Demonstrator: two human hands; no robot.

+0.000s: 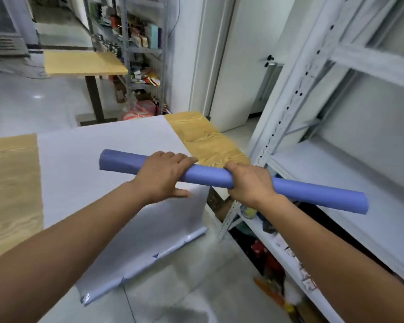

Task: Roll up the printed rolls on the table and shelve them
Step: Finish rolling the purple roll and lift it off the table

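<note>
Both forearms reach out ahead of me, and the left hand [163,176] and right hand [250,185] each wrap around the blue roll [208,175], held just above the table [208,141] corner and angled toward the white shelf [336,169] on the right. My worry — the roll's left end looks flattened, so a slack grip could let it unwind, and its long right end could catch the rack upright [287,108]. The white sheet [103,155] overhangs the table's near edge and might slide off. No writing is legible — goods on the far rack [145,50] are blurred.
</note>
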